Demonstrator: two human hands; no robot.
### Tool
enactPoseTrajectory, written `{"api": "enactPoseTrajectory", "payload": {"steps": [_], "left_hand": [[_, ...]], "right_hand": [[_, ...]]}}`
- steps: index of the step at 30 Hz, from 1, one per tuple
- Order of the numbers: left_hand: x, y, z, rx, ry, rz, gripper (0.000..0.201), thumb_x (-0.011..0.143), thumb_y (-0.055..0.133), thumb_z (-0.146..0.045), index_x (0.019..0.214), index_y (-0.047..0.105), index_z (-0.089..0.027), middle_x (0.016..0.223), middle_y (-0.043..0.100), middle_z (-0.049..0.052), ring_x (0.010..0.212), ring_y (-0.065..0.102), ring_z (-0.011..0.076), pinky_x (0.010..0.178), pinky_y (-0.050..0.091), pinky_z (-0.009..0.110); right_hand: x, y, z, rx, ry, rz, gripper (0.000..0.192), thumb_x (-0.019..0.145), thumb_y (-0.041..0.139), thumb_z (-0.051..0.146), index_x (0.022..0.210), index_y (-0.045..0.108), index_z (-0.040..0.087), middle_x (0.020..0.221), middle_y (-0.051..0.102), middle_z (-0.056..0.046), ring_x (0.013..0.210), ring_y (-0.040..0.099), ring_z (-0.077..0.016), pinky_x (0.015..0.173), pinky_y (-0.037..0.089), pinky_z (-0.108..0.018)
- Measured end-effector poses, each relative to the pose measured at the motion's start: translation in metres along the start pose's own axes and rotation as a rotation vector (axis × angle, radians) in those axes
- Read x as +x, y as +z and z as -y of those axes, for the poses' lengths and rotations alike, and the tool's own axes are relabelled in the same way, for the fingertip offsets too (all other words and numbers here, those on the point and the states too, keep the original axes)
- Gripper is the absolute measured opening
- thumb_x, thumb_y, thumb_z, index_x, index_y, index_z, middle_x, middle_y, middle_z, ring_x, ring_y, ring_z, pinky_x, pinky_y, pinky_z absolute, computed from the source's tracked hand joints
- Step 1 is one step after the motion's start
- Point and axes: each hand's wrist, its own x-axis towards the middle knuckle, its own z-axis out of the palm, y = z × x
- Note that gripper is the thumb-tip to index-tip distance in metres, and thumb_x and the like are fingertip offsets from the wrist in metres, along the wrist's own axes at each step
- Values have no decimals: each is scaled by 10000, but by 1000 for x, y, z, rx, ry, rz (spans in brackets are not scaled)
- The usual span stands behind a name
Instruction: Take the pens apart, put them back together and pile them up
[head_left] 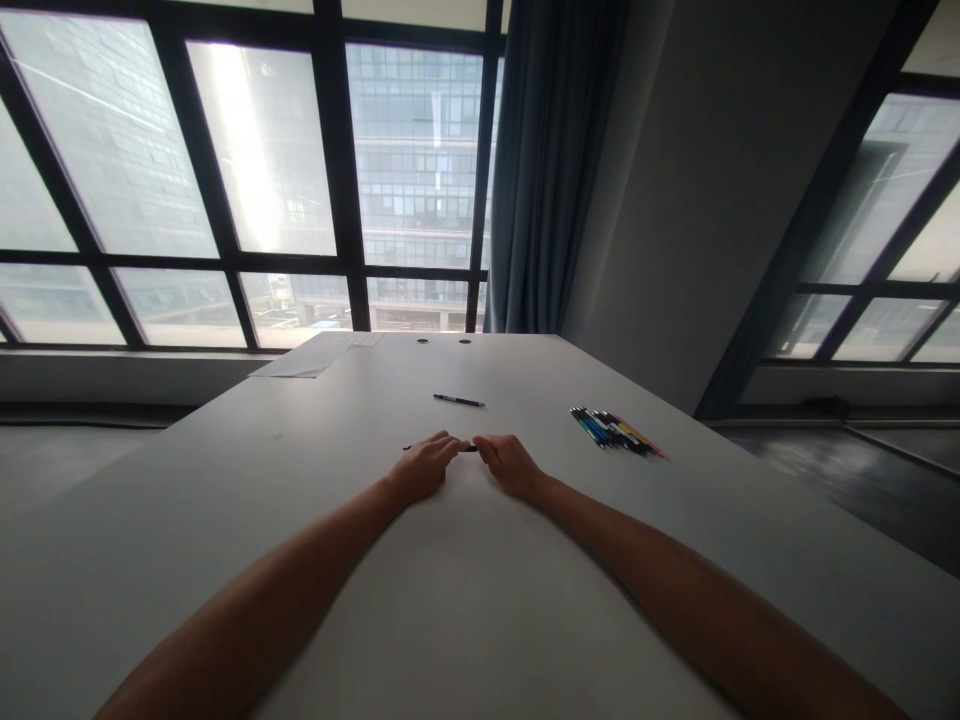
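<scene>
Both of my hands meet near the middle of the white table point(360, 560). A slim black pen point(469, 449) lies crosswise between them, low over the tabletop. My left hand point(429, 466) is closed on it, and its thin end pokes out to the left of the fingers. At the other end, my right hand point(510, 464) has its fingers curled and closed around the pen. Most of the pen is covered by the fingers. Just beyond my hands, another black pen point(459, 400) with a pale band lies on the table.
To the right lies a bunch of several pens and pencils point(616, 432), dark, blue, yellow and red. White paper sheets point(300, 362) rest at the far left of the table. Two small dark discs point(444, 341) are near its far edge, before the windows and a blue curtain point(551, 180).
</scene>
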Motion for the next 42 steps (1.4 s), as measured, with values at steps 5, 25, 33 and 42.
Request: {"api": "enactPoseTrajectory", "payload": {"steps": [5,25,33,42], "left_hand": [[1,-1,0,-7,2,-27,602,686,392,68,1232,518,-153,1040,637,93,965,561,192,811,554,338],[1,-2,-3,-55,-14,-73,583,702,388,75,1217,529,-157,989,641,92,945,571,201,788,555,344],[3,-5,-5,-52,-72,-70,555,718,393,56,1215,528,-150,978,638,98,925,576,203,775,558,353],[2,-2,-3,-22,-83,-44,532,730,404,57,1198,546,-151,984,641,96,936,578,204,798,555,352]], "right_hand": [[1,-1,3,150,37,-83,489,927,412,556,712,622,170,624,609,-8,573,518,-125,580,374,-242],[-1,-5,5,-30,-35,-26,497,981,342,447,638,586,183,598,624,-20,560,556,-132,598,378,-249],[-4,-7,7,-120,-115,-112,155,884,555,328,930,589,184,794,655,-27,691,568,-153,762,402,-308],[-2,-6,2,-237,-118,-53,323,983,394,353,831,617,177,781,649,-51,753,568,-173,752,365,-306]]}}
